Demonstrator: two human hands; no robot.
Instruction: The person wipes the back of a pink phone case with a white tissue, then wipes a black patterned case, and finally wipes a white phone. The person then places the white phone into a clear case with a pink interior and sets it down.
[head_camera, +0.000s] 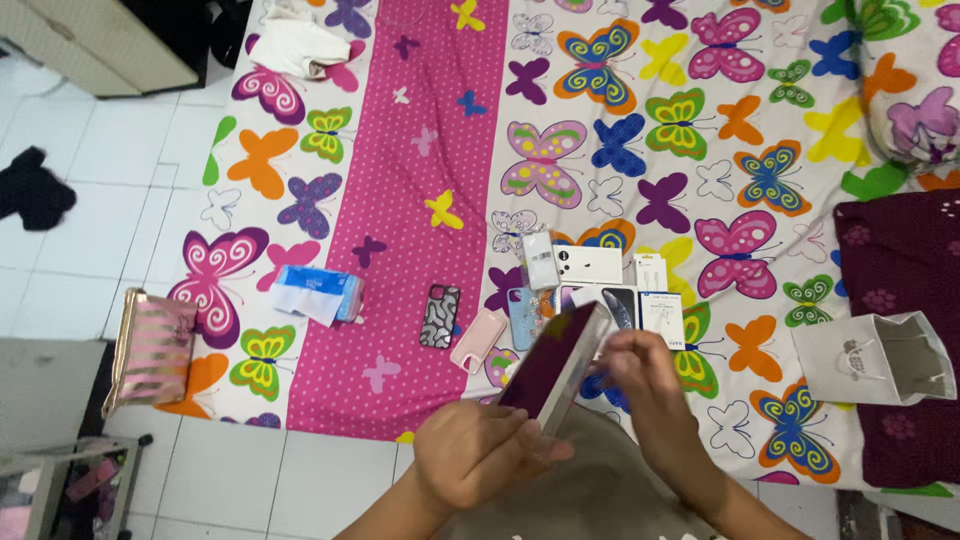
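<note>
Dark phone box (555, 365) tilts, gripped between left hand (475, 455) fingers and right hand (645, 375) fingers.

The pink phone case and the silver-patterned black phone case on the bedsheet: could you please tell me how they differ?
The pink phone case is plain and pale; the patterned phone case is black with silvery swirls. The pink phone case lies tilted, on the edge of the pink strip, nearer the left hand; the patterned phone case lies almost straight, wholly on the pink strip. Both lie flat, side by side.

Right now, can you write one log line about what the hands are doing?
left hand: holds dark phone box | right hand: on box's upper end | nearby: phone cases, butterfly sheet
</note>
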